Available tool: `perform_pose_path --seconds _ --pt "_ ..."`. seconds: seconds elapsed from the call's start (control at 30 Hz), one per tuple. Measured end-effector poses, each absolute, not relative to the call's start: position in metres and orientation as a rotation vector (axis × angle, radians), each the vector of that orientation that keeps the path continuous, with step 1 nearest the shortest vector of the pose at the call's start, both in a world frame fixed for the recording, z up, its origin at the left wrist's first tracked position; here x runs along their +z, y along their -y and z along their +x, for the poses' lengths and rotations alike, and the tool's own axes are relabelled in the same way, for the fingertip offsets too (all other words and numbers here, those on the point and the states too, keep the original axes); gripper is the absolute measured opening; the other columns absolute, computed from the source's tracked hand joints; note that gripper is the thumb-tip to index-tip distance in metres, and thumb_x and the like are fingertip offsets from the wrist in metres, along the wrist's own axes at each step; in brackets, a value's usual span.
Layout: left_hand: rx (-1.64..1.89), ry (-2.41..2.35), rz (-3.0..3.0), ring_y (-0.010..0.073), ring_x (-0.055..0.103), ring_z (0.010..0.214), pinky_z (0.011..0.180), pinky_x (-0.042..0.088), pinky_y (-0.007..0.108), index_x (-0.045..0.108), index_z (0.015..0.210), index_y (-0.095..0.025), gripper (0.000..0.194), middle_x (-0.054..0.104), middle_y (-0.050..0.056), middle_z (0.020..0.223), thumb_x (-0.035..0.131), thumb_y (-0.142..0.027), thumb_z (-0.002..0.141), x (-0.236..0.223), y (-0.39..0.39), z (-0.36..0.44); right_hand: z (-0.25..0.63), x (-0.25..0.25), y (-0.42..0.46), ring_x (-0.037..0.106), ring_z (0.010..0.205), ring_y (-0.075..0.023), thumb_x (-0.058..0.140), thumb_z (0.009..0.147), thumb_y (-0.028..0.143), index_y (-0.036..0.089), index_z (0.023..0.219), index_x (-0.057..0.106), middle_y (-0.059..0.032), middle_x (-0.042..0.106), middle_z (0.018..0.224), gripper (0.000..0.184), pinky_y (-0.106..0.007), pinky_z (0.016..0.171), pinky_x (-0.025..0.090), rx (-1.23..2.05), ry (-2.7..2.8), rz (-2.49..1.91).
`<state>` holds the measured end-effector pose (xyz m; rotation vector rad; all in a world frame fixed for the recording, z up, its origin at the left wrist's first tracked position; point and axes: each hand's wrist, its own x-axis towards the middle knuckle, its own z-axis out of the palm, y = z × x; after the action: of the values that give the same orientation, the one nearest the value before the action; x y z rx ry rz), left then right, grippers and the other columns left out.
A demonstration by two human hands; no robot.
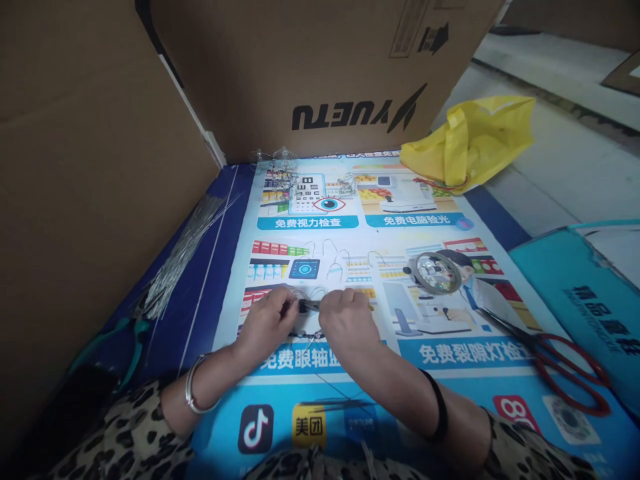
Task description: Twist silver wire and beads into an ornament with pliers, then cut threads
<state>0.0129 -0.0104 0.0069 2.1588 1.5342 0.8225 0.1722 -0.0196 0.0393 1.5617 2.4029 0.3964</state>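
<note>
My left hand [267, 325] is closed in a pinch at the middle of the printed sheet, with fine wire at its fingertips. Close beside it, my right hand [350, 325] is closed around a small dark metal tool [312, 305], which looks like pliers, its tip reaching toward the left fingers. Most of the tool is hidden by the hand. Just below the hands is a thin wire strung with dark beads [313, 335]. Bent pieces of thin wire [337, 257] lie beyond the fingers. A round dish of clear beads [437, 273] sits to the right.
Red-handled scissors [570, 367] lie at right near a teal bag [575, 280]. A yellow bag [470, 143] rests at the back right. Cardboard [320, 60] stands behind and at left. Straight wires [183, 257] and a teal-handled tool [135, 347] lie left; wire pieces [283, 163] lie at the back.
</note>
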Motion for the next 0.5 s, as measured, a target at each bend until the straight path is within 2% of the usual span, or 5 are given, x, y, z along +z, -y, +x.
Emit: perform_pose_path --seconds 0.37,0.5 --pt "0.825 -1.501 2.211 0.0104 0.051 0.057 0.051 0.036 0.022 0.051 0.075 -0.019 0.008 0.056 -0.002 0.065 0.049 -0.016 0.083 0.005 0.010 0.010 0.176 0.049 0.012 0.058 0.063 -0.0271 0.044 0.068 -0.003 0.007 0.077 0.060 -0.0142 0.059 0.067 0.021 -0.035 0.051 0.040 0.189 -2.466 1.481" --pt "0.828 -1.490 2.222 0.0108 0.052 0.059 0.053 0.038 0.022 0.052 0.077 -0.020 0.008 0.055 -0.002 0.065 0.049 -0.016 0.083 0.004 0.009 0.010 0.177 0.049 0.010 0.058 0.061 -0.0263 0.044 0.066 -0.003 0.007 0.076 0.060 -0.0137 0.058 0.066 0.021 -0.034 0.051 0.039 0.209 -2.483 1.459"
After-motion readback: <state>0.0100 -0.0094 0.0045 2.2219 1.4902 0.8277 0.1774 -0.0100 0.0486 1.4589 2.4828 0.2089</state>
